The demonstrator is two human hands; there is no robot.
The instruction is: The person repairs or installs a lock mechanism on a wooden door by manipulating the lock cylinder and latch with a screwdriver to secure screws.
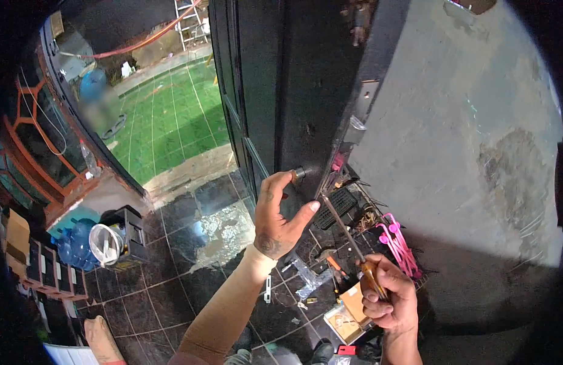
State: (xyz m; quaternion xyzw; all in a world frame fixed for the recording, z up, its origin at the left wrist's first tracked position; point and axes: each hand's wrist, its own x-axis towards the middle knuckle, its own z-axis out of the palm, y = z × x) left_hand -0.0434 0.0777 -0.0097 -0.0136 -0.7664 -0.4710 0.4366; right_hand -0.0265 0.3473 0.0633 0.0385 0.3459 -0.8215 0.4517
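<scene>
My right hand (388,292) is wrapped round the amber handle of a long screwdriver (344,228). Its shaft slants up and left, with the tip at the edge of a dark door (312,115). On the door's face a small round metal lock cylinder (299,175) sticks out, and the curled fingers of my left hand (276,213) are on it. The left thumb is stretched out towards the door edge, near the screwdriver tip. Higher on that edge a metal latch piece (357,123) projects. Whatever the screwdriver tip meets is too small to make out.
Tools and a clear plastic bag (312,280) lie on dark floor tiles below, beside an open cardboard box (348,316). Pink metal hooks or frames (400,243) stand by the grey wall (464,152). Left are a bucket (106,244) and blue water bottles (77,243).
</scene>
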